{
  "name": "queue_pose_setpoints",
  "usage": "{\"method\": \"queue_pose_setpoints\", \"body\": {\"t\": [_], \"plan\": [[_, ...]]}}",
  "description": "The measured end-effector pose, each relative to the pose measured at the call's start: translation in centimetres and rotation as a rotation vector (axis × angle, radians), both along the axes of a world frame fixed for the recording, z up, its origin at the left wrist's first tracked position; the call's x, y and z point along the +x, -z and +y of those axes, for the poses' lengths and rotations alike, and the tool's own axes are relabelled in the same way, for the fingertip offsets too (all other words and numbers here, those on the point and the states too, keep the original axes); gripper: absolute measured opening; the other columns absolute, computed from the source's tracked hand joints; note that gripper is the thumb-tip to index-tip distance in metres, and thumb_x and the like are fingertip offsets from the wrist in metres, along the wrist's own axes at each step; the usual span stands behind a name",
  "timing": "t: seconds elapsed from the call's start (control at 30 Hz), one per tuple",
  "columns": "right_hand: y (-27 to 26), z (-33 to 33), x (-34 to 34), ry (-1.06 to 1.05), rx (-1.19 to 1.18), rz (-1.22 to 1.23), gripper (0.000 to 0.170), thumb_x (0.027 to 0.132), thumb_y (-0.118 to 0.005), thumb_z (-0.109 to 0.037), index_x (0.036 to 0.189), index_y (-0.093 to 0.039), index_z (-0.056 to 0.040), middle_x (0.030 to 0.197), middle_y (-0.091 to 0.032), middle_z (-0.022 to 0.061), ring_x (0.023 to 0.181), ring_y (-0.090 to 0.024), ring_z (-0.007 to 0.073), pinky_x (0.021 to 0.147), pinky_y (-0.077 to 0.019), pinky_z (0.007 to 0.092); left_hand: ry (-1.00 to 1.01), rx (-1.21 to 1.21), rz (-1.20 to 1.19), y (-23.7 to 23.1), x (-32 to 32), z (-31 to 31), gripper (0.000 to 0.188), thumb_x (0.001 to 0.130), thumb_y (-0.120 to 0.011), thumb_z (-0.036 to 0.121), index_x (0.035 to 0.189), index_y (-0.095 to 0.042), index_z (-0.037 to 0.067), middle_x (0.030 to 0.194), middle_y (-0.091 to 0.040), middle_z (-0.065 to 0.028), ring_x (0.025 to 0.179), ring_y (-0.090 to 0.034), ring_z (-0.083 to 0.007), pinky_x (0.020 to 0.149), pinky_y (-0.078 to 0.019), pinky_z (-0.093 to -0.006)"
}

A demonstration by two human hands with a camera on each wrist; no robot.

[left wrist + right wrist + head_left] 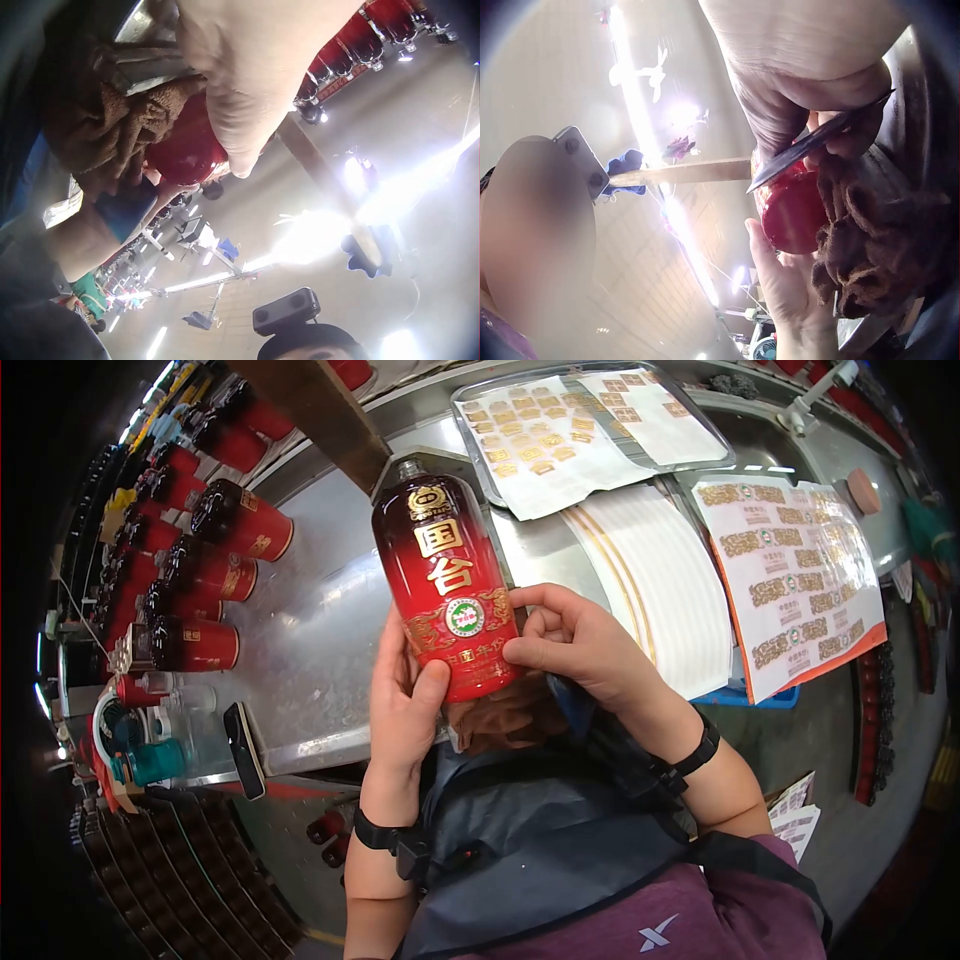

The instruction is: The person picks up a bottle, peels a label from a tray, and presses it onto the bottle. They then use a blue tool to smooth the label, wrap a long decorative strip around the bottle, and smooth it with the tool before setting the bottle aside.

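Note:
A glossy bottle, dark at the neck and red at the base, lies tilted in front of me with gold characters and a round green-and-white emblem facing up. My left hand grips its lower left side, thumb over the front edge. On the other side my right hand has its thumb and forefinger against the bottle near the emblem band. Tucked in the right hand's curled fingers is a dark, flat, pointed tool. A crumpled brown cloth lies under the bottle's base.
Sticker sheets lie in a clear tray. Beside it are a white strip sheet with gold lines and a gold-printed label sheet. Several similar bottles line the left side. A phone sits at the metal table's near edge.

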State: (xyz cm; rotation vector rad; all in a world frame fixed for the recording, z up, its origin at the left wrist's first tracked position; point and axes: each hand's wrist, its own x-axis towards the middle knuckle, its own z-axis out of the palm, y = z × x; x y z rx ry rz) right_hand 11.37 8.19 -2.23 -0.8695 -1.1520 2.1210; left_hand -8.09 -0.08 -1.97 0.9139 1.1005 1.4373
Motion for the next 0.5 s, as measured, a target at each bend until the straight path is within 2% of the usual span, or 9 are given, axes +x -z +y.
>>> {"method": "queue_pose_setpoints", "body": {"t": [0.03, 0.27, 0.5], "plan": [[-0.06, 0.04, 0.0, -0.006, 0.003, -0.002, 0.051, 0.083, -0.081, -0.017, 0.122, -0.055, 0.004, 0.074, -0.059, -0.0044, 0.068, -0.053, 0.0017, 0.063, -0.0408, 0.0165, -0.01, -0.021, -0.009, -0.16, 0.12, 0.06, 0.084, 0.092, -0.07, 0.024, 0.155, -0.02, -0.001, 0.148, -0.044, -0.0148, 0.134, -0.047, -0.023, 0.111, -0.039, -0.0376], [-0.16, 0.0, -0.05, -0.01, 0.008, -0.036, 0.05, 0.084, -0.081, -0.015, 0.123, -0.055, 0.0029, 0.074, -0.057, -0.0048, 0.068, -0.052, 0.0013, 0.062, -0.0399, 0.0166, -0.03, -0.031, -0.024, -0.22, 0.15, -0.03, 0.086, 0.091, -0.072, 0.021, 0.155, -0.019, -0.001, 0.149, -0.042, -0.0145, 0.134, -0.046, -0.0228, 0.111, -0.0388, -0.0378], [-0.15, -0.22, -0.16, 0.011, -0.012, -0.007, 0.048, 0.086, -0.078, -0.011, 0.125, -0.054, 0.0032, 0.075, -0.056, -0.0056, 0.069, -0.052, 0.0013, 0.063, -0.0406, 0.0168, -0.011, -0.042, 0.058, -1.1, 0.83, 0.07, 0.094, 0.083, -0.074, 0.01, 0.156, -0.016, 0.002, 0.146, -0.043, -0.0125, 0.132, -0.047, -0.0219, 0.11, -0.0404, -0.0366]]}}
